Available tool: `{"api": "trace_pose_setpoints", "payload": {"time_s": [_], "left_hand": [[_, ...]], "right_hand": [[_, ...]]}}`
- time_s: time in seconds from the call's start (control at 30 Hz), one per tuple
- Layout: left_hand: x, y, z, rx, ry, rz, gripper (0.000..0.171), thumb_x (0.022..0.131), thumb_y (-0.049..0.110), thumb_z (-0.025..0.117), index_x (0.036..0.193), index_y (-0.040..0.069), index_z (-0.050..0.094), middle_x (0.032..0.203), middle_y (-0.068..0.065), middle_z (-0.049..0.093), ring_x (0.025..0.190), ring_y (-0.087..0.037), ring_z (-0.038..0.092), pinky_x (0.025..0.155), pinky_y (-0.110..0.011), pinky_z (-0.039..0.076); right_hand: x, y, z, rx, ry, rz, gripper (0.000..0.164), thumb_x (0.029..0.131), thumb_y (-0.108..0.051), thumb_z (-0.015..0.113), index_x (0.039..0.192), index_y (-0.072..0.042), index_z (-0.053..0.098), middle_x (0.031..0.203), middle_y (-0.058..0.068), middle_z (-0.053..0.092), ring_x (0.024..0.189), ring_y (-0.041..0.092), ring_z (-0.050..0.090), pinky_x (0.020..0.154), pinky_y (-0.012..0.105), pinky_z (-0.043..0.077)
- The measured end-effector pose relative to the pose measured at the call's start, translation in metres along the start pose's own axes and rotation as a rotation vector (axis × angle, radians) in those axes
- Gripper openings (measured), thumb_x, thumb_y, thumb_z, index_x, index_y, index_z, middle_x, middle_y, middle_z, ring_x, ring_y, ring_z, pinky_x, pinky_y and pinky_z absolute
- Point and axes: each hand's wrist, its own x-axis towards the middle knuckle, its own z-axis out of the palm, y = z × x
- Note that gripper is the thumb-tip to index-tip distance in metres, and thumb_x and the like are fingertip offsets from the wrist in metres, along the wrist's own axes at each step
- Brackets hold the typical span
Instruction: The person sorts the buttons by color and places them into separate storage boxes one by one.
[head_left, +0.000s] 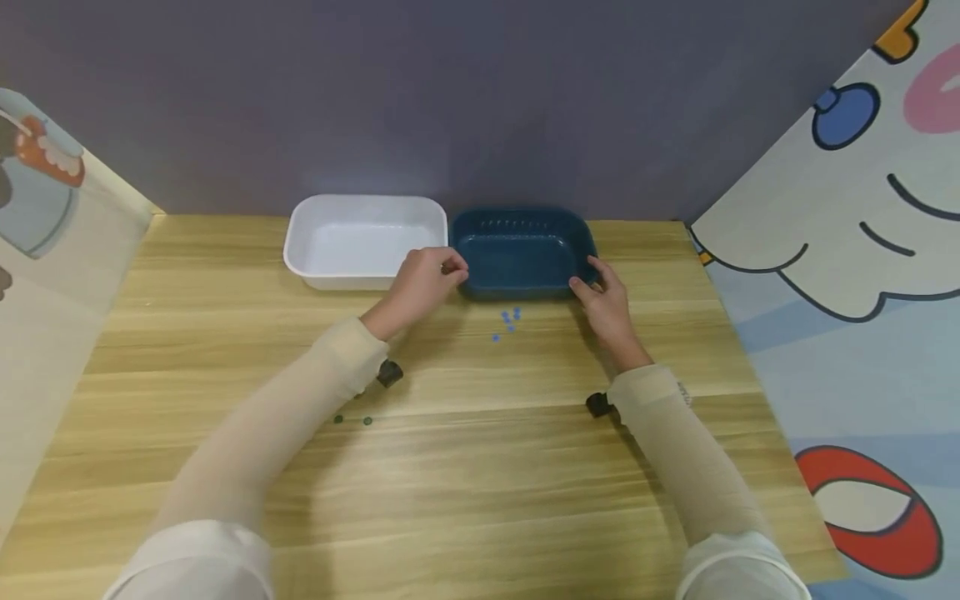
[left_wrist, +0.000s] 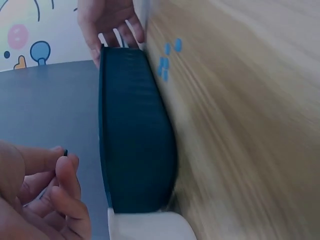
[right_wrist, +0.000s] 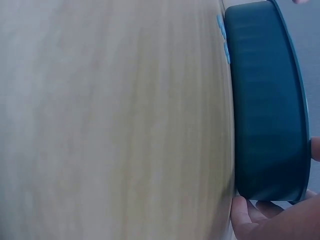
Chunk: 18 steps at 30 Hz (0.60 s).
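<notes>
My left hand (head_left: 424, 283) is above the near edge where the white tray and the dark teal tray meet. Between its thumb and index fingertip it pinches a small dark disc (left_wrist: 65, 152), seen edge-on in the left wrist view. At the right end of the dark teal tray (head_left: 517, 293), my right hand (head_left: 609, 310) grips the corner, thumb over the rim and the other fingers along the outer wall. Several small blue pieces (head_left: 511, 328) lie on the table just in front of this tray. Nothing shows inside the teal tray in the head view.
A white tray (head_left: 330, 282) stands left of the teal one, against the grey back panel (head_left: 480, 108). Small dark green discs (head_left: 367, 421) lie on the wooden table (head_left: 480, 500) near the left forearm. Cartoon-printed walls (head_left: 840, 250) flank the table.
</notes>
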Motion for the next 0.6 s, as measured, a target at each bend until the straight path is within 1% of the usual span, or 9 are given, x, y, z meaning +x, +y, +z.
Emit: {"api": "trace_pose_setpoints", "payload": {"time_s": [0.07, 0.13, 0.3, 0.4, 0.5, 0.6], "left_hand": [[0.006, 0.005, 0.003, -0.006, 0.006, -0.009, 0.013, 0.098, 0.014, 0.068, 0.103, 0.005, 0.075, 0.094, -0.005, 0.074, 0.083, -0.019, 0.064, 0.075, -0.037, 0.053], [0.01, 0.008, 0.004, -0.011, 0.008, -0.019, 0.013, 0.099, 0.014, 0.067, 0.105, 0.005, 0.074, 0.096, -0.006, 0.073, 0.082, -0.02, 0.064, 0.074, -0.038, 0.052], [0.018, 0.01, 0.009, -0.012, -0.001, -0.057, 0.016, 0.1, 0.014, 0.065, 0.109, 0.004, 0.073, 0.1, -0.009, 0.073, 0.08, -0.022, 0.064, 0.072, -0.039, 0.053], [0.025, 0.011, 0.012, 0.007, -0.002, -0.065, 0.02, 0.101, 0.015, 0.064, 0.113, 0.003, 0.073, 0.107, -0.01, 0.073, 0.084, -0.021, 0.065, 0.075, -0.037, 0.053], [0.027, 0.01, 0.015, 0.007, 0.0, -0.071, 0.024, 0.101, 0.016, 0.063, 0.12, 0.004, 0.072, 0.115, -0.011, 0.073, 0.074, -0.022, 0.062, 0.068, -0.036, 0.051], [0.028, 0.01, 0.016, 0.008, -0.01, -0.071, 0.028, 0.102, 0.016, 0.061, 0.125, 0.004, 0.07, 0.125, -0.012, 0.069, 0.067, -0.021, 0.057, 0.063, -0.034, 0.047]], "right_hand": [[0.002, 0.005, -0.001, -0.008, 0.01, -0.011, 0.065, 0.101, -0.018, 0.062, 0.158, -0.009, 0.032, 0.166, 0.011, 0.017, 0.144, 0.034, 0.035, 0.111, 0.046, 0.042], [0.003, 0.007, 0.0, -0.011, 0.01, -0.02, 0.065, 0.102, -0.02, 0.061, 0.158, -0.01, 0.032, 0.166, 0.012, 0.017, 0.143, 0.034, 0.037, 0.11, 0.045, 0.043], [0.003, 0.008, 0.001, -0.004, -0.001, -0.017, 0.064, 0.102, -0.021, 0.061, 0.158, -0.011, 0.032, 0.166, 0.013, 0.018, 0.142, 0.034, 0.04, 0.108, 0.044, 0.045], [0.003, 0.008, 0.0, -0.013, 0.009, -0.02, 0.064, 0.102, -0.02, 0.062, 0.158, -0.01, 0.033, 0.166, 0.012, 0.018, 0.142, 0.034, 0.039, 0.108, 0.045, 0.045], [0.002, 0.01, 0.001, -0.023, 0.016, -0.026, 0.064, 0.101, -0.02, 0.062, 0.157, -0.01, 0.034, 0.166, 0.011, 0.019, 0.141, 0.034, 0.041, 0.106, 0.045, 0.047], [0.003, 0.011, 0.001, -0.034, 0.027, -0.032, 0.063, 0.101, -0.021, 0.063, 0.157, -0.011, 0.035, 0.166, 0.01, 0.02, 0.138, 0.033, 0.044, 0.101, 0.04, 0.05]]}}
